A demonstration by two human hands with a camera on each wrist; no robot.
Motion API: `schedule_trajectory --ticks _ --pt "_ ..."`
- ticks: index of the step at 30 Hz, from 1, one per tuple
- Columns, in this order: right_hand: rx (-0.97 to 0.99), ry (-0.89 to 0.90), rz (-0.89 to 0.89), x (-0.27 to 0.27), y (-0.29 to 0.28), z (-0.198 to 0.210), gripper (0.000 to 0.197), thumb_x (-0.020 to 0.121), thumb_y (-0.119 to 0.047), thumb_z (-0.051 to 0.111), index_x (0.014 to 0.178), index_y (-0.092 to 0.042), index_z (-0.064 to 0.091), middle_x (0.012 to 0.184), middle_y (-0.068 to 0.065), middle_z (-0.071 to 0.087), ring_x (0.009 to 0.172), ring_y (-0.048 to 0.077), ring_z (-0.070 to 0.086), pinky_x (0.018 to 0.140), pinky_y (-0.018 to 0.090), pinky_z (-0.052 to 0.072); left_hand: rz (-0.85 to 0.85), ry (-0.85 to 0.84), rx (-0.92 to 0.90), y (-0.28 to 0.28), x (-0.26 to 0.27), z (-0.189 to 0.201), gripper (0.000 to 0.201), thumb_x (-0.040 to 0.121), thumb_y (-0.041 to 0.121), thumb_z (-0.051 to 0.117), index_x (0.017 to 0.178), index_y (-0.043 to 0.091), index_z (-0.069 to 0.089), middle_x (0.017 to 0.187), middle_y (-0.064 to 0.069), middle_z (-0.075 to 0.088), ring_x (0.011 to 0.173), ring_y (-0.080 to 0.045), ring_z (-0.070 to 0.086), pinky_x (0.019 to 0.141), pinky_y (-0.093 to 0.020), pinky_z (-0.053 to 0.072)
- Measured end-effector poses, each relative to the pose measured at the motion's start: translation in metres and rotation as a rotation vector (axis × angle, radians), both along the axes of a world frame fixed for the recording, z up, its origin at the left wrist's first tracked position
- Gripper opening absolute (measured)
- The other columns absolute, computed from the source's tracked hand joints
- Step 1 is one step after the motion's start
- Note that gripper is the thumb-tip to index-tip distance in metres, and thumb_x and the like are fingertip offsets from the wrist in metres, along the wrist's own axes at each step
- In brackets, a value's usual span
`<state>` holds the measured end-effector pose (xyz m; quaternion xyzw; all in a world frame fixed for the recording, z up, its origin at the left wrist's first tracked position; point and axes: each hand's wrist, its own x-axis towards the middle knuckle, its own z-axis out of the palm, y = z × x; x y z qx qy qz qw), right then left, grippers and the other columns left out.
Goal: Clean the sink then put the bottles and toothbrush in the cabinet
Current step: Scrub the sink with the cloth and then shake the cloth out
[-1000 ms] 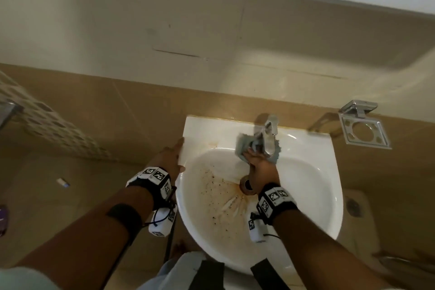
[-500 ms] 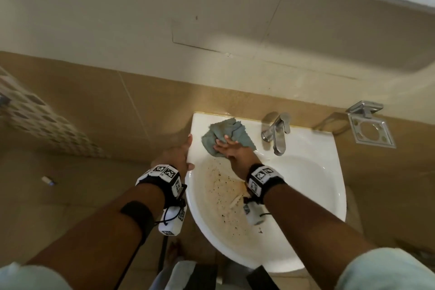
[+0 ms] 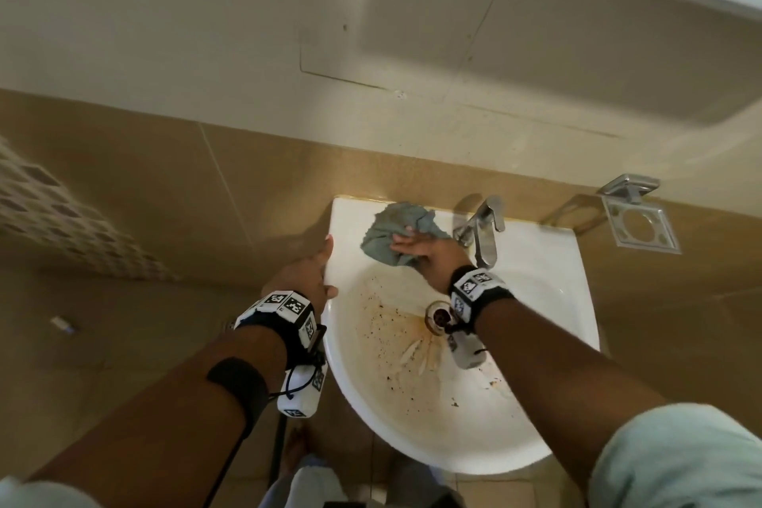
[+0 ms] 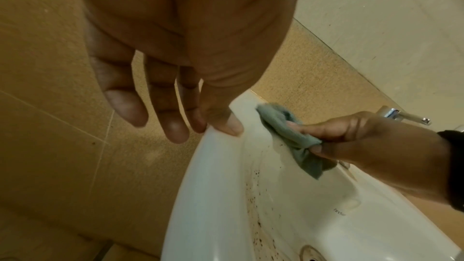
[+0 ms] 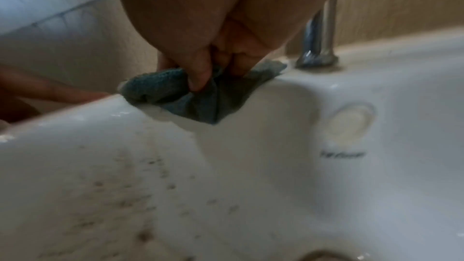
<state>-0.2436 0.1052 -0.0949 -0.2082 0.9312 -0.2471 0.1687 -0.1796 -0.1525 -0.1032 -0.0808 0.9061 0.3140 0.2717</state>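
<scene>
- The white sink [image 3: 548, 301] sits against the tan tiled wall [image 3: 206, 186]; its bowl is spotted with brown and dark stains that fan out from the drain [image 3: 439, 314] toward 7 o'clock.
- The right hand [image 3: 429, 250] grasps a crumpled grey-green cloth [image 3: 385, 237] — thumb and fingers pinched into its folds, as the right wrist view shows — and presses it on the sink's back ledge at about 11 o'clock from the drain.
- The cloth spills partly over the ledge into the bowl, just beside the base of the chrome tap [image 3: 482, 229], which stands at 1 o'clock from the drain.
- The left hand [image 3: 305, 280] rests released on the sink's left rim at about 9 o'clock, fingers straight and spread; the thumb lies on top of the rim and the fingers hang outside it.
- A square chrome holder [image 3: 639, 225] is fixed to the wall at 2 o'clock, well apart from the tap.
- No bottles or toothbrush show in any view — their place cannot be told.
</scene>
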Motion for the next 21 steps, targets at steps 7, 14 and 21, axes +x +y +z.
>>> schedule_trajectory --ticks 7,14,21 --pt "-0.037 -0.03 -0.506 0.013 -0.093 -0.015 0.06 0.093 0.008 0.045 0.145 -0.021 0.049 0.16 0.005 0.031 0.149 0.028 0.025 0.123 0.042 0.022 -0.015 -0.013 0.008 -0.001 -0.002 0.001 0.089 0.094 0.024 0.062 0.155 0.045 0.001 0.136 -0.002 0.061 0.123 -0.024 0.057 0.109 -0.044 0.043" --pt "0.114 0.085 -0.586 -0.01 -0.03 -0.003 0.044 0.096 0.003 0.049 0.134 -0.017 0.06 0.141 0.01 0.056 0.13 0.029 0.052 0.114 0.015 0.031 -0.011 -0.014 0.016 0.0 0.0 -0.002 0.09 0.093 0.024 0.062 0.154 0.047 -0.001 0.134 0.001 0.061 0.124 -0.024 0.056 0.108 -0.048 0.043" --pt "0.095 -0.061 -0.32 -0.001 -0.118 0.0 0.059 0.092 0.007 0.043 0.147 -0.017 0.047 0.155 0.009 0.041 0.143 0.029 0.037 0.119 0.035 0.028 -0.046 -0.026 0.006 -0.005 -0.006 -0.006 0.093 0.092 0.028 0.066 0.156 0.043 -0.001 0.145 -0.005 0.054 0.131 -0.027 0.051 0.111 -0.046 0.04"
